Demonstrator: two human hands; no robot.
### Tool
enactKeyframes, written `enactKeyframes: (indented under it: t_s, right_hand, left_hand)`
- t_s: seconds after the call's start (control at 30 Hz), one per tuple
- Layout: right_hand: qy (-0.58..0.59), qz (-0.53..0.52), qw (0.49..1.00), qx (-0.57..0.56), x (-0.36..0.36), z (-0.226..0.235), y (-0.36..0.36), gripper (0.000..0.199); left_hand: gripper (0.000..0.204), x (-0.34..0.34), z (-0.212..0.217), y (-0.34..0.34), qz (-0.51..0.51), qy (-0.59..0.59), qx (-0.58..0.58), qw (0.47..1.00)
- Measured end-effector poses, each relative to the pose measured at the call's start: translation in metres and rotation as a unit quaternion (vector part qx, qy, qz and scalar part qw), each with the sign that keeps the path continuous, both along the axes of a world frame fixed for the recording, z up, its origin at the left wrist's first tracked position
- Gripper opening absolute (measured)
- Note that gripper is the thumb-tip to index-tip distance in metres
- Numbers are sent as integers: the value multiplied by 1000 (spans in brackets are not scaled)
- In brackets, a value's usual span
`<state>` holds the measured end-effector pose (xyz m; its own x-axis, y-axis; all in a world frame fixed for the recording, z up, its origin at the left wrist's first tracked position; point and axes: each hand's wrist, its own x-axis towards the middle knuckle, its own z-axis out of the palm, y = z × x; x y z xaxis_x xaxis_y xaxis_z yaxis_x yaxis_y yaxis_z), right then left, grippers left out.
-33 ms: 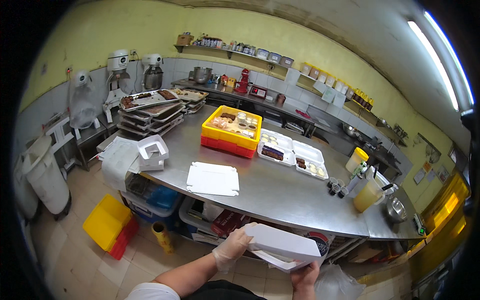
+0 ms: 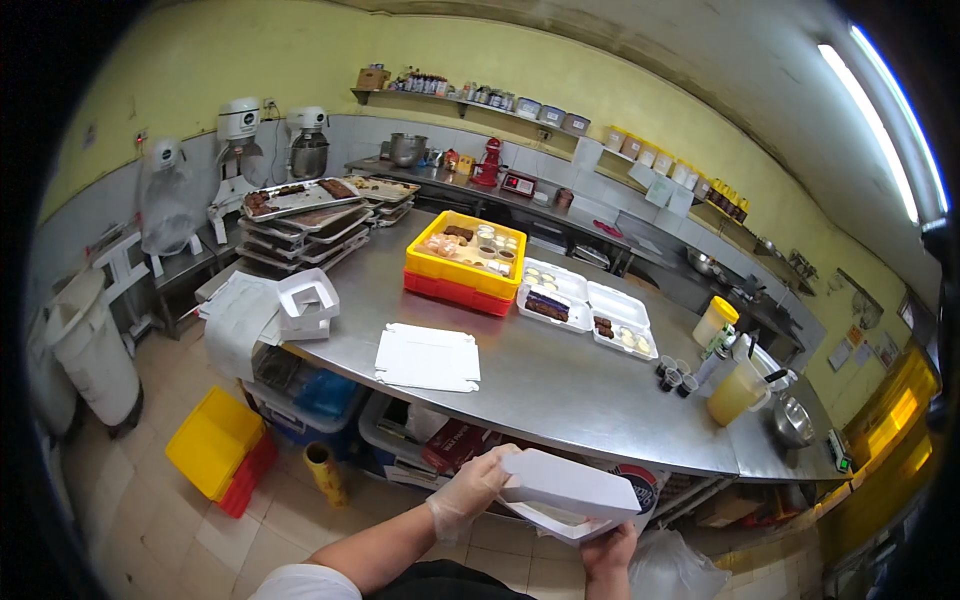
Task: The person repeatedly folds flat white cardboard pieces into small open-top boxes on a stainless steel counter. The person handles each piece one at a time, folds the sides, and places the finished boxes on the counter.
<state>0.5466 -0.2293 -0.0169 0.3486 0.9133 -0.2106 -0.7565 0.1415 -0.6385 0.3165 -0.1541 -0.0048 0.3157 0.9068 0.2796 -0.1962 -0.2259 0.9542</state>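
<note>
A white cardboard box piece (image 2: 570, 482) with a cut-out opening is held tilted in front of the steel table's near edge. My left hand (image 2: 474, 490), in a clear glove, grips its left end. At its lower right corner, my right hand (image 2: 609, 550) is closed on it, with part of the fingers hidden beneath the cardboard. Beyond it on the table lies a flat stack of white cardboard (image 2: 428, 358) with notched corners. To the left of that, folded white window box pieces (image 2: 307, 303) sit piled near the table's edge.
On the steel table (image 2: 560, 400) stand a yellow-and-red crate (image 2: 464, 285) of baked goods, foam clamshells (image 2: 622, 325) with pastries, small dark-filled cups (image 2: 676, 376) and a yellowish pitcher (image 2: 738, 398). Stacked trays (image 2: 300, 225) are at the back left. A yellow-and-red bin (image 2: 222, 450) is on the floor.
</note>
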Motion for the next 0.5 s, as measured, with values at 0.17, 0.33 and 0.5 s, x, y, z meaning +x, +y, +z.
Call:
enactKeyframes:
  t_s: [0.17,0.33,0.5]
  right_hand:
    - [-370,-138,918,-36,20,17,19,36]
    - [-561,56,813,142,-19,36,7,33]
    - [-625,-36,766,145,-37,61,5,15]
  left_hand:
    - [25,5,13,-3,141,22,-42,989]
    - [20,16,23,-12,196,88,159,964]
    - [18,16,32,-15,167,149,203,953]
